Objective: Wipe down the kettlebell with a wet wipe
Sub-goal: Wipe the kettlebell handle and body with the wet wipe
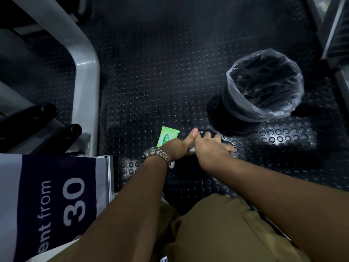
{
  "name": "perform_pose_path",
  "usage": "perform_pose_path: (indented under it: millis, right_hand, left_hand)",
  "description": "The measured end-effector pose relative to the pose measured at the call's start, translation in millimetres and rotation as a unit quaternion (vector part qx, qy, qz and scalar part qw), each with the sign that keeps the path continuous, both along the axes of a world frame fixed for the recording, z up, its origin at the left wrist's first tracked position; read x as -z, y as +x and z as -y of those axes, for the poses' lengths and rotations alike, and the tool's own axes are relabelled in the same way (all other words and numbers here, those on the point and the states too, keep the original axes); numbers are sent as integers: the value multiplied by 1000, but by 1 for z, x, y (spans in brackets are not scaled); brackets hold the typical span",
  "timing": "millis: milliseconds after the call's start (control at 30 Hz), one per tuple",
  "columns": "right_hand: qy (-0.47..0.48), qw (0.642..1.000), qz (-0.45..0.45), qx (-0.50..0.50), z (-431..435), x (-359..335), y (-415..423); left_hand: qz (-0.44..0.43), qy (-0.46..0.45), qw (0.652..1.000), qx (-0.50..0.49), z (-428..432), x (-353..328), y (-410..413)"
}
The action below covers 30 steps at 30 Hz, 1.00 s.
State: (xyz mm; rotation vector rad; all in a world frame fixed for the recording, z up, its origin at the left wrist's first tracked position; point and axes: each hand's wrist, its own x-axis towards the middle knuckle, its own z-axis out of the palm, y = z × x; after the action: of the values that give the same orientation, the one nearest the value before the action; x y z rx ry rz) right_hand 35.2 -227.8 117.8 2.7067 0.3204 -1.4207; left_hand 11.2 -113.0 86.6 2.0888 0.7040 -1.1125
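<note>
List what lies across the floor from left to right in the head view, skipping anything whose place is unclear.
Blue sign with "30" → grey machine frame → green wet wipe packet → left hand → right hand → lined waste bin.

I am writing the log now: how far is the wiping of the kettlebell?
Done: the green wet-wipe packet lies on the studded floor. In hand: both hands, left hand and right hand, press a white wipe onto the mostly hidden black kettlebell. Left: finishing; the lined bin waits.
</note>
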Motion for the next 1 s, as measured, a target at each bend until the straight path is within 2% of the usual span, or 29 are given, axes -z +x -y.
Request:
perform_pose_path:
  millis: [67,233,367,500,600,800,900,1000]
  right_hand:
    - [4,1000,9,1,1,1,-1]
    - [5,1000,14,-16,2,1,-2]
    - [-6,1000,2,-14,0,1,-1]
    - [-2,1000,4,-11,1,4,0]
    - [4,1000,-5,6,-3,7,2]
    - [19,998,-27,48,-1,9,10]
    - [10,999,-16,41,-4,9,8]
    - [3,1000,-12,24,-4,7,4]
  left_hand:
    - [0,-9,1000,-6,-2,2,-2]
    - [40,-26,996,72,-11,-18,-3]
    - [40,-17,998,54,-14,-20,3]
    - [-2,-1,999,48,-4,-4,-2]
    - [9,6,999,35,-3,3,-7]
    - [45,15,990,129,-1,-9,2]
    - [15,-9,997,75,6,-11,3]
    - [21,-13,999,32,5,-8,-1]
